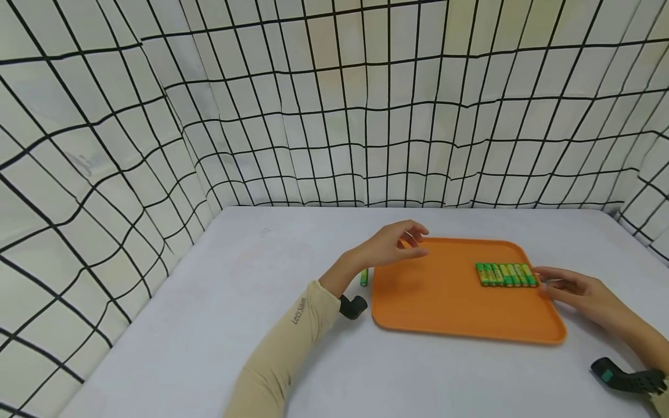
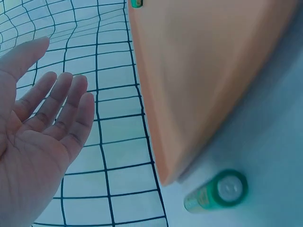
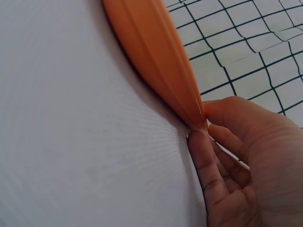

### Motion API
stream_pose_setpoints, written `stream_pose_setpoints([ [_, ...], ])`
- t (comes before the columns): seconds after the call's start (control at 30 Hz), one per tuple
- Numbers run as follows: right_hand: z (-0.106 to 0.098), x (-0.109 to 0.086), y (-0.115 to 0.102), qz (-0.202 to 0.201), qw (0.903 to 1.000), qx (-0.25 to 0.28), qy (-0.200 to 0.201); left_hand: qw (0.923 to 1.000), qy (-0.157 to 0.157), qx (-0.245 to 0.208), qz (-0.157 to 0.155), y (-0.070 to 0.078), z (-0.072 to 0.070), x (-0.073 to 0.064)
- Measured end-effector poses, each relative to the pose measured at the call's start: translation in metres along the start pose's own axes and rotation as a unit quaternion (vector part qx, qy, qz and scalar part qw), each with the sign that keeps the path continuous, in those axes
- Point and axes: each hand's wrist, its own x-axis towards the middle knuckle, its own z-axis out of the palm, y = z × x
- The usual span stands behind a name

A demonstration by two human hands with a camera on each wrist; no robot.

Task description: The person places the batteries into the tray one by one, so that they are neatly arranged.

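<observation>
An orange tray (image 1: 428,307) lies on the table, with a side-by-side row of several green batteries (image 1: 506,274) near its right edge. My right hand (image 1: 585,293) is at that edge, beside the end of the row. In the right wrist view, its thumb and forefinger pinch the rim of the tray (image 3: 156,56). Over the tray's far left corner hovers my left hand (image 1: 392,244), fingers loosely bent and nothing in the palm. Below the left wrist, one loose green battery (image 1: 364,277) lies on the table just outside the tray; the left wrist view shows this battery (image 2: 218,191) end-on.
The white table (image 1: 235,278) extends around the tray. Behind it and along the sides hangs a black grid net (image 1: 334,116) over white sheeting. Each wrist carries a black device, one being the left wrist device (image 1: 353,307).
</observation>
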Motion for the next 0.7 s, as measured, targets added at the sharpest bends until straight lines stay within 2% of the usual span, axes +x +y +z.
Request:
stream_pose_setpoints([
  [0.13, 0.003, 0.003, 0.000, 0.015, 0.9998, -0.012, 0.000, 1.0000, 0.005, 0.002, -0.002, -0.007, -0.004, -0.007],
  [0.7, 0.004, 0.003, 0.002, 0.012, 0.9999, -0.009, 0.000, 0.9989, 0.021, 0.022, -0.036, -0.034, -0.019, -0.047],
])
